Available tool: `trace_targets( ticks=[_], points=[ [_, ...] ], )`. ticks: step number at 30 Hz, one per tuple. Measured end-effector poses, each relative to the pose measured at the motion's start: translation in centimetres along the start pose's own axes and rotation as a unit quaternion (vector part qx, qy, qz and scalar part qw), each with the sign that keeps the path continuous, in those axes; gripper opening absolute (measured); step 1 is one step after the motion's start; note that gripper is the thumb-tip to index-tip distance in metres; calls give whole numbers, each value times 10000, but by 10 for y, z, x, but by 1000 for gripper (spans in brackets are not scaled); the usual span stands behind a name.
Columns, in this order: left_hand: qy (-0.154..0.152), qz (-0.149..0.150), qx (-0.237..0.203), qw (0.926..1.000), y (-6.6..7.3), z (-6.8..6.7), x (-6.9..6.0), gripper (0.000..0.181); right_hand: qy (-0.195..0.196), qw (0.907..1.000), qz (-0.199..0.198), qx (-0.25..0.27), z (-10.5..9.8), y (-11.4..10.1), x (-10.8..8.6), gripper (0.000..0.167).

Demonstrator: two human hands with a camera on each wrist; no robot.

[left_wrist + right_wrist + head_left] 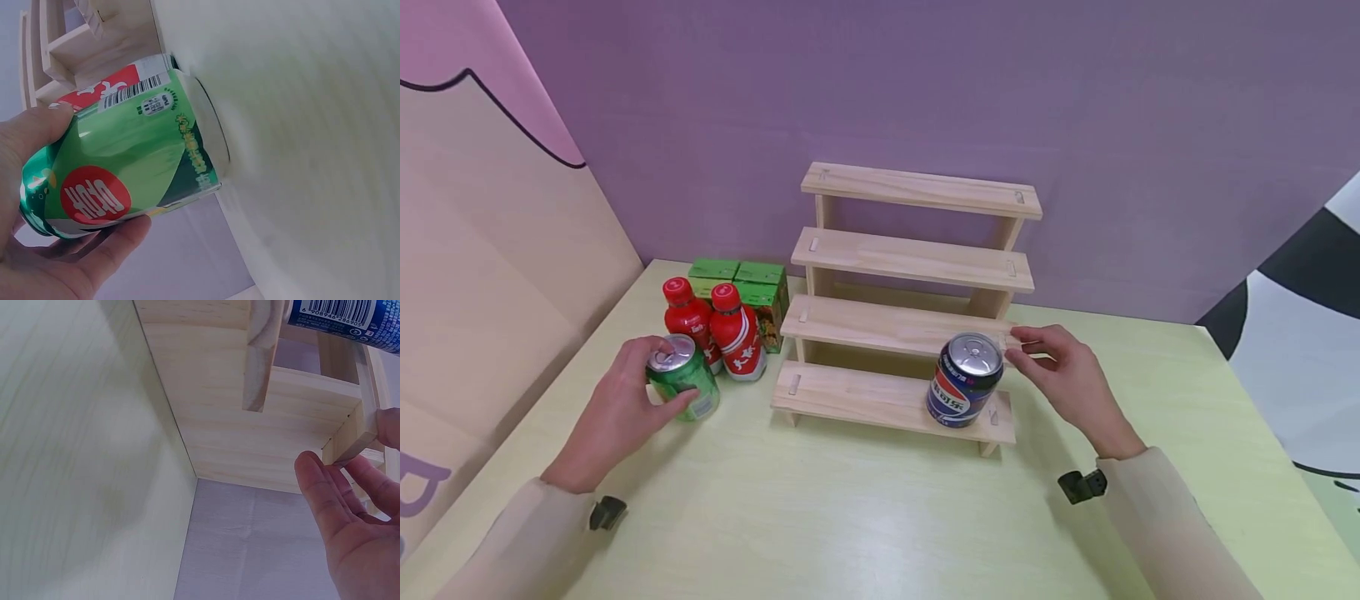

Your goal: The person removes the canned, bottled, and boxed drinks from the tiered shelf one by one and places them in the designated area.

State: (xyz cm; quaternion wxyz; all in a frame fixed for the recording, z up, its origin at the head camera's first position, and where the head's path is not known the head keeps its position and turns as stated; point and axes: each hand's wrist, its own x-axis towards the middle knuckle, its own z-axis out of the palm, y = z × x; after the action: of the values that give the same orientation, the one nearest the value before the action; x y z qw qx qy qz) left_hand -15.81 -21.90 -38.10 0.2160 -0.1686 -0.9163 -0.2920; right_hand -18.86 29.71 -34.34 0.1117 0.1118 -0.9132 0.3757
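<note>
On the left, my left hand (613,412) holds a green drink can (696,387), thumb on one side and fingers on the other. The left wrist view shows the can's (119,150) barcode and red round emblem; its base is at the table, though I cannot tell whether it touches. My right hand (1075,387) pinches the right end of the second step from the bottom of a four-step wooden display stand (880,321). In the right wrist view its fingers (325,494) lie under that step. A dark blue cola can (962,387) stands upright on the lowest step, at its right.
Behind the green can stand two red bottles (741,337) with red caps. Green boxes (760,283) are grouped behind them, left of the stand. A purple backdrop (925,92) rises behind the pale table (820,517).
</note>
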Motion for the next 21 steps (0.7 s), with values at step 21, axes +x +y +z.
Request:
trace_targets(
  ticks=[21],
  points=[
    [967, 1423, -279, 9847, 70, -7, 17, 52, 57, 9999, -92, 7, 0, 2, 0, 43]
  ],
)
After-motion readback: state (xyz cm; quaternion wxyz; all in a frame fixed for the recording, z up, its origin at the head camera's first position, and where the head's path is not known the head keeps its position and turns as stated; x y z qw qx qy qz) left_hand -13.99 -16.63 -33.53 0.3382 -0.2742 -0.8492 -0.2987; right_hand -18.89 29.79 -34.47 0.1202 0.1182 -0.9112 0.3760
